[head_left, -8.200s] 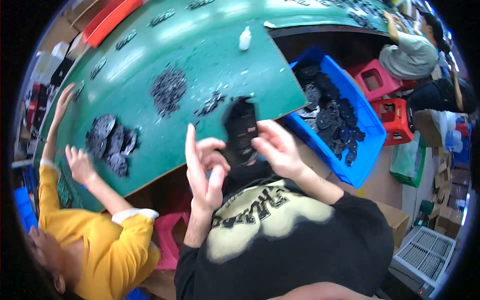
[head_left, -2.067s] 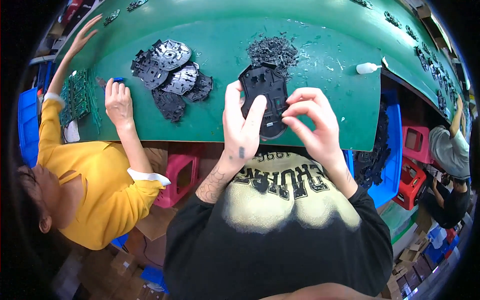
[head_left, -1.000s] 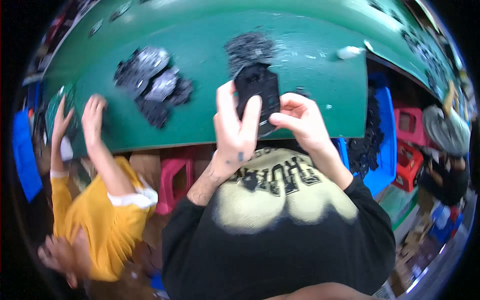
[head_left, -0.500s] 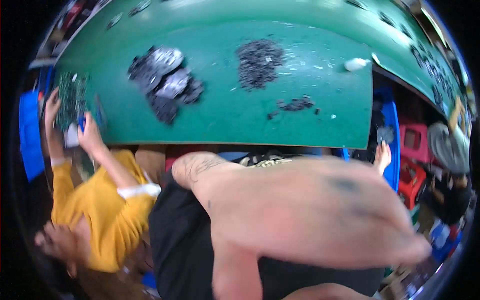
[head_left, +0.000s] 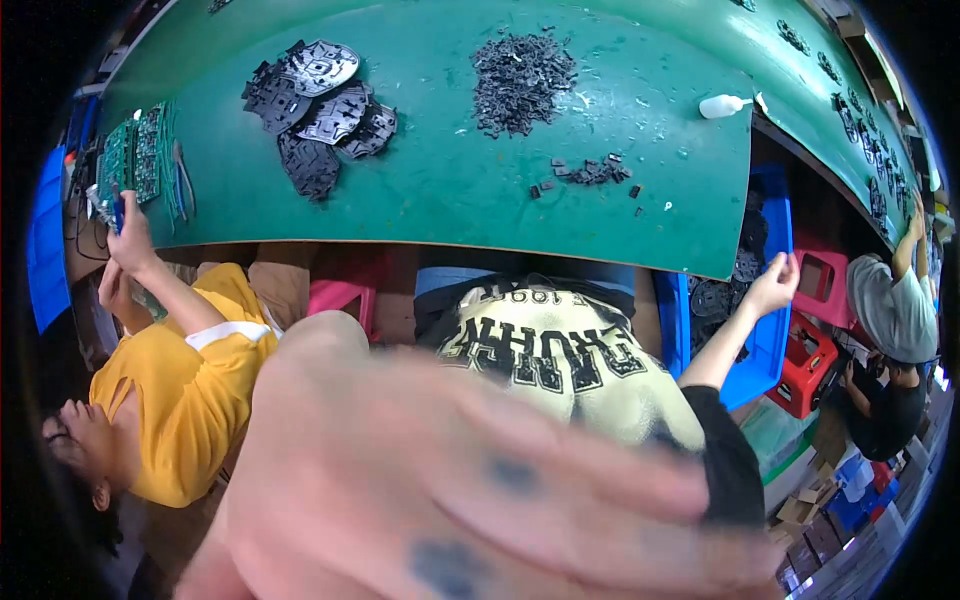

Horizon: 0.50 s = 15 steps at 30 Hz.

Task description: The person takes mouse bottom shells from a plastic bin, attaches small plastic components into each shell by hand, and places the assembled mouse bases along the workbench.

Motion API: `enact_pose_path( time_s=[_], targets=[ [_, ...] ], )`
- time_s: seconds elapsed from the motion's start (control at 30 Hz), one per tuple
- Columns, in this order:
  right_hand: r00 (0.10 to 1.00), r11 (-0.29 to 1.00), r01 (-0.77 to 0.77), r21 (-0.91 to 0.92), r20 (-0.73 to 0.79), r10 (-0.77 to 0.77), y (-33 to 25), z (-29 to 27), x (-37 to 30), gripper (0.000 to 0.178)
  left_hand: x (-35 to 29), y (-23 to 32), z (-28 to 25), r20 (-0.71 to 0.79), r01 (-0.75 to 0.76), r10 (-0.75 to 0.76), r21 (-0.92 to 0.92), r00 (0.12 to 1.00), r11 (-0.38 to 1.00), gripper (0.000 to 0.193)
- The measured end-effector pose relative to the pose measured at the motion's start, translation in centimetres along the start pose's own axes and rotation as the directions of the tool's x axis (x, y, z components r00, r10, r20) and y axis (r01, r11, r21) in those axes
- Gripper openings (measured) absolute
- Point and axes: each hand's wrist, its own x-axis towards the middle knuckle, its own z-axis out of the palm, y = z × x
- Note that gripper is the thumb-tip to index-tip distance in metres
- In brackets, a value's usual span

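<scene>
My left hand (head_left: 430,470) is very close to the camera, large and blurred, its fingers stretched out toward the right. Dark marks show on the back of its fingers, and it covers much of my black shirt with a cream print. Nothing shows in its grasp. My right hand (head_left: 775,285) is raised over the right rim of a blue bin (head_left: 770,360), fingers loosely bent and nothing visible in them. Inside that bin lie dark plastic parts (head_left: 712,300). On the green table (head_left: 430,200) are a stack of black rounded plates (head_left: 335,110) and a heap of small black pieces (head_left: 522,80).
A smaller cluster of black pieces (head_left: 595,172) lies near the table's front edge. A white squeeze bottle (head_left: 722,106) stands out at the right. On the left, a person in yellow (head_left: 190,390) holds a blue-handled tool beside green circuit boards (head_left: 135,160). Red and pink stools (head_left: 805,370) are beyond the bin.
My left hand has shifted left and lower, uncovering the shirt print. My right hand has risen from inside the bin to its far rim. The table sits slightly higher in view.
</scene>
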Motion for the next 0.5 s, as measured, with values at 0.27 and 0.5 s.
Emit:
enact_pose_path(
  time_s=[0.27,0.5],
  targets=[
    [0.433,0.770,0.268,0.579,0.641,-0.633,-24.3,0.4,-6.5,0.019,-2.8,-6.2,-13.0,-0.678,0.634,0.075,0.716,0.731,0.291,0.049],
    [0.318,0.793,0.233,0.563,0.726,-0.610,-25.9,3.1,-6.6,0.018,-5.8,-6.8,-20.4,-0.833,0.782,0.052,0.492,0.550,-0.384,0.050]
  ],
)
